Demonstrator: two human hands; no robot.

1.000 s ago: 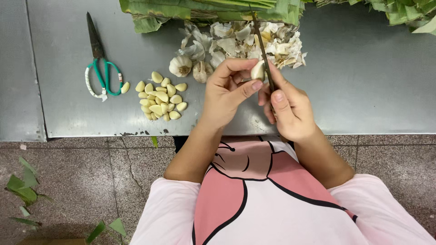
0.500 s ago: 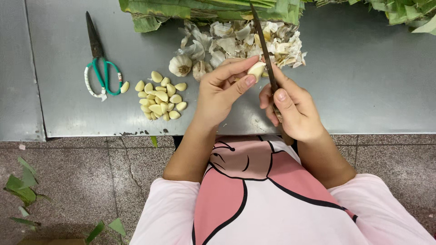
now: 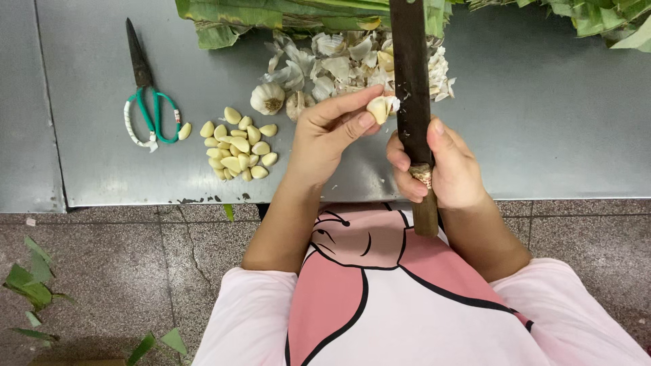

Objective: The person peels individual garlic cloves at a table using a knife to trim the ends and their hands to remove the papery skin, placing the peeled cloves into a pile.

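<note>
Knife (image 3: 411,88) blade tip cut off at 12 o'clock edge. Green leaves (image 3: 305,13) cropped there too. Garlic skins (image 3: 346,64) partly hidden behind blade.

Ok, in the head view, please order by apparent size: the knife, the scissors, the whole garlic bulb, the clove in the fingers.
1. knife, though it is raised nearer the camera, so unsure
2. scissors
3. whole garlic bulb
4. clove, held in the left hand

Pale cream garlic clove (image 3: 378,107) against dark brown knife (image 3: 411,95) — peeled cloves (image 3: 237,144) yellowish-cream, skins (image 3: 352,64) white. Scissors (image 3: 148,102) green-handled, black blades. Table (image 3: 542,122) plain grey steel — leaves (image 3: 298,13) green. Shirt (image 3: 380,298) pink, black outlines.
</note>
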